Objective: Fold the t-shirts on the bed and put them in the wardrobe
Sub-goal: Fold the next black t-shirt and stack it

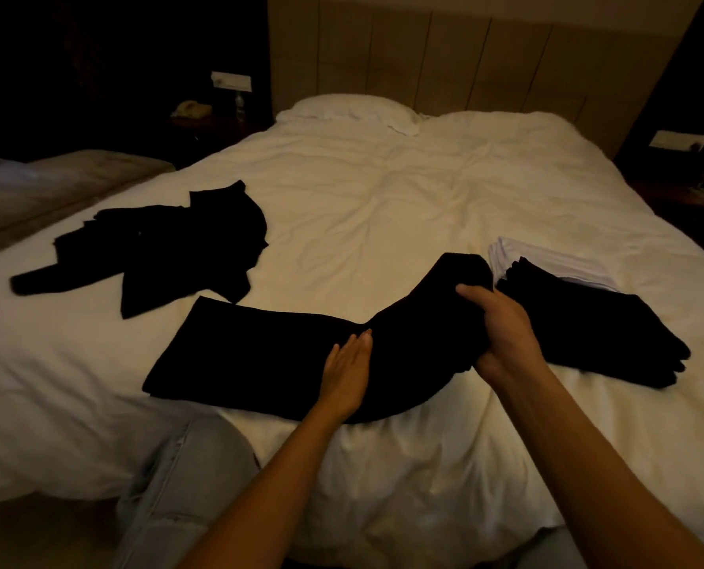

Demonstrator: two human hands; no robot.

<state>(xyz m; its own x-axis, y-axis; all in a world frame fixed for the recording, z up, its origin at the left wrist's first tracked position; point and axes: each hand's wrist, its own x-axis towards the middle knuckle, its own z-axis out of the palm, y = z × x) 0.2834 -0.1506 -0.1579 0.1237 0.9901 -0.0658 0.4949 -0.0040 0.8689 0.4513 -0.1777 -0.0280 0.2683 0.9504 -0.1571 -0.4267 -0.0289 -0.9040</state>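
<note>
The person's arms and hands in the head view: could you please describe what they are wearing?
Both forearms are bare, with no sleeves in view. The left hand and the right hand wear no gloves, and I can see no watch, bracelet or ring, though the light is dim. Pale grey trousers cover the raised knee at lower left.

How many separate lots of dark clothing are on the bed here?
3: a crumpled heap at far left, the strip being folded under both hands, and a folded stack at right. Piece counts within the heap and stack can't be told.
</note>
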